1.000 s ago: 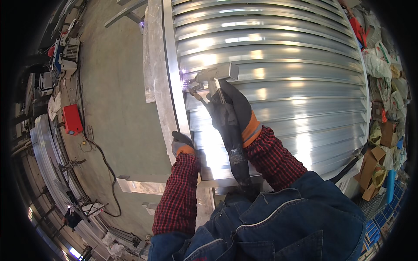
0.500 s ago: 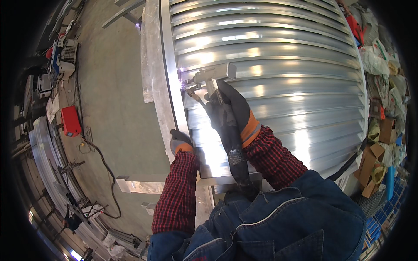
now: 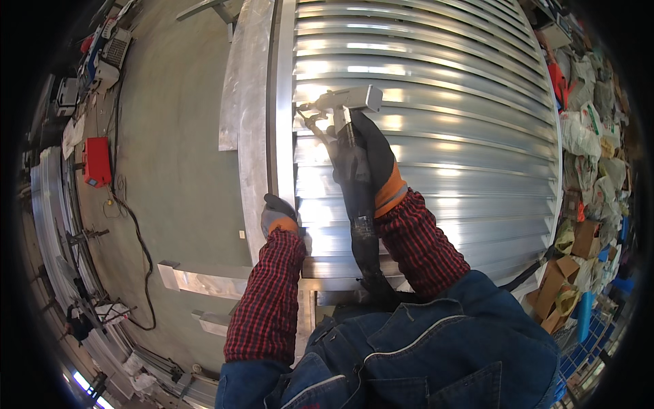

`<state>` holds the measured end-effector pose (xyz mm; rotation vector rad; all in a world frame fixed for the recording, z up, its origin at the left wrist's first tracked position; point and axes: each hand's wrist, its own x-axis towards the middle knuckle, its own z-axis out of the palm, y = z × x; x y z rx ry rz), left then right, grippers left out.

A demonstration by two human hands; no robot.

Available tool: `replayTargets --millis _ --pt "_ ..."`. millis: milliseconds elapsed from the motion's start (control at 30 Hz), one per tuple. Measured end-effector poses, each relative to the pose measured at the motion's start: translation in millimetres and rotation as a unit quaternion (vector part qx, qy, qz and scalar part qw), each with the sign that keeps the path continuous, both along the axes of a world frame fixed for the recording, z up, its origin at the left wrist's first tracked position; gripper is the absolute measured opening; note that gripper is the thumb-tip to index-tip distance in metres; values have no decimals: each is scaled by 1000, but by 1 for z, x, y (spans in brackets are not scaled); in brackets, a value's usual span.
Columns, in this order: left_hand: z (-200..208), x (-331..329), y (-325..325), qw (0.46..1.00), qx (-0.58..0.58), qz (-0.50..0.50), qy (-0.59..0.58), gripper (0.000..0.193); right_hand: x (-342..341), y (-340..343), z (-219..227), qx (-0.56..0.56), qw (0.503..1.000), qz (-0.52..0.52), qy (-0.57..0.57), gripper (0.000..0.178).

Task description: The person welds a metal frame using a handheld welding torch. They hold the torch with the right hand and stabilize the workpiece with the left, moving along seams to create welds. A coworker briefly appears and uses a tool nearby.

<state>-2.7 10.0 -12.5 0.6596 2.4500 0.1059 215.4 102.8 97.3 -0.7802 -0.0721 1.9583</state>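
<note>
A large louvred metal panel [image 3: 436,146] of silvery slats lies in front of me, with a flat side rail [image 3: 285,102] along its left edge. My right hand [image 3: 371,150], in a dark glove with an orange cuff, is wrapped round the grip of a grey welding gun [image 3: 351,99]. The gun's nozzle points left, close to where a slat end meets the rail. A thick black sleeved cable runs from the grip back toward my body. My left hand [image 3: 277,210], gloved alike, is closed on the rail nearer to me; its fingertips are partly hidden.
Metal support beams [image 3: 251,136] run under and beside the panel, and another beam [image 3: 204,281] sticks out left. On the floor at left are a red box [image 3: 97,162] and a black cable [image 3: 144,252]. Plastic bags [image 3: 579,136] and cardboard boxes [image 3: 555,283] crowd the right side.
The bright purplish glow at the nozzle has gone out. The welding gun sits slightly farther from my left hand along the rail. The whole view has shifted a little.
</note>
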Motion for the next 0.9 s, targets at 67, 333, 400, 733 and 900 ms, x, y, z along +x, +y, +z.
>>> replayTargets --millis 67,333,400,733,900 --pt "0 1 -2 1000 9 17 -18 86 -4 3 -1 -16 1000 -8 -12 38" --pt "10 3 -4 996 17 51 -66 81 -11 7 -13 -22 1000 6 -9 35" --pt "11 3 -2 997 10 48 -65 81 -14 6 -16 -17 1000 1 5 34" --pt "8 5 1 999 -10 33 -34 82 -13 6 -12 -14 999 -8 38 33" --pt "1 2 0 999 -5 16 -31 83 -11 7 -15 -7 1000 21 8 31"
